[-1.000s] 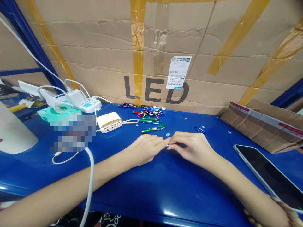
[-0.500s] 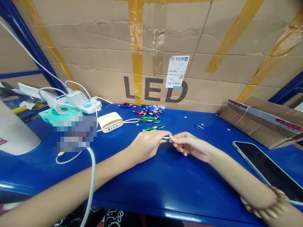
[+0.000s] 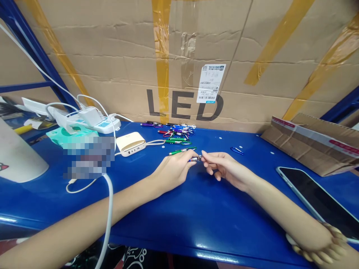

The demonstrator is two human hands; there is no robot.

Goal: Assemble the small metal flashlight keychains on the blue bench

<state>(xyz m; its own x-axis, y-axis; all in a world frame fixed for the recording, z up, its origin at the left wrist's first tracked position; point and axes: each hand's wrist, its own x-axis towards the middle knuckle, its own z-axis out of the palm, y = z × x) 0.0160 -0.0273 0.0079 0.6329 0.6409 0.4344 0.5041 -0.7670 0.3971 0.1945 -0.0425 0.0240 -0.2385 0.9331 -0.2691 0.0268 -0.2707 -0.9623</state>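
My left hand [image 3: 175, 168] is closed around a small blue keychain flashlight [image 3: 193, 159] with a white label; most of its barrel is hidden by the fingers. My right hand [image 3: 224, 166] faces it, thumb and forefinger pinching a small silvery piece [image 3: 200, 157] at the flashlight's right end. Whether that piece still joins the barrel is too small to tell. Just behind the left fingers lies a green keychain flashlight [image 3: 179, 151]. A loose blue carabiner clip [image 3: 237, 151] rests on the blue table [image 3: 179, 216], beyond the right hand.
Several coloured flashlights [image 3: 179, 130] lie in a pile near the large LED carton [image 3: 117, 74]. A cream power bank [image 3: 130, 144], a power strip [image 3: 105, 125] and cables are on the left. To the right are a phone [image 3: 316, 198] and an open cardboard box [image 3: 314, 149].
My hands have drawn slightly apart and up. More of the blue flashlight's labelled barrel shows, and the silvery piece at my right fingertips is now visible.
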